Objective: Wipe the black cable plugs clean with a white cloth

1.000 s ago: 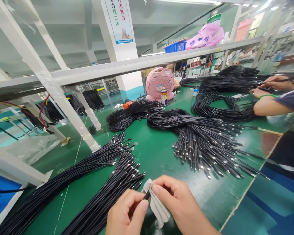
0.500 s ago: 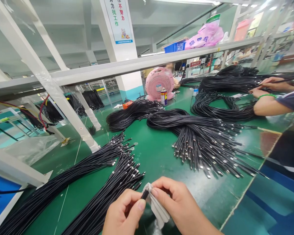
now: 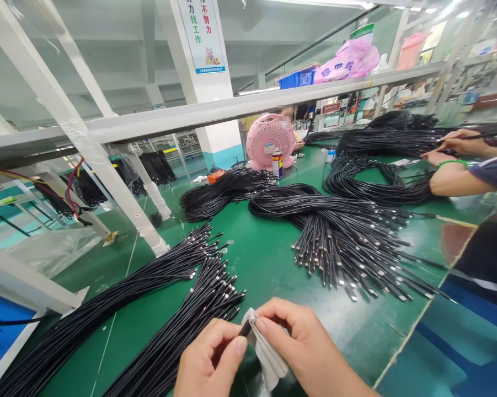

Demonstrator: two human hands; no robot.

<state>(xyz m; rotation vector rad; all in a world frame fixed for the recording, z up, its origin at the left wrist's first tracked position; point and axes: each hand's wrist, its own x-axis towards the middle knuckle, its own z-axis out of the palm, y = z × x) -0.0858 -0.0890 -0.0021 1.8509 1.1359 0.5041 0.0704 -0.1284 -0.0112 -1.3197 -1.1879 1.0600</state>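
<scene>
Low in the middle of the head view, my left hand (image 3: 213,353) pinches a black cable connector (image 3: 245,329) between thumb and fingers. My right hand (image 3: 292,336) is closed on a white cloth (image 3: 267,353), which is folded over the connector's far end and hides its tip. The cloth's loose part hangs down between my hands. Just beyond my left hand lies a bundle of black cables (image 3: 182,331), their metal-tipped connectors pointing away from me. A second cable bundle (image 3: 119,300) lies to its left.
Looped cable bundles (image 3: 314,209) cover the green table (image 3: 268,264) ahead. A pink fan (image 3: 270,140) and a spray can (image 3: 277,164) stand behind them. White posts (image 3: 86,143) and a crossbar rise at left. A co-worker's hands (image 3: 459,144) hold a cable at the right.
Hardly anything differs. My hands keep the same hold on the connector and cloth, with only a very slight shift; the cable bundles lie as before.
</scene>
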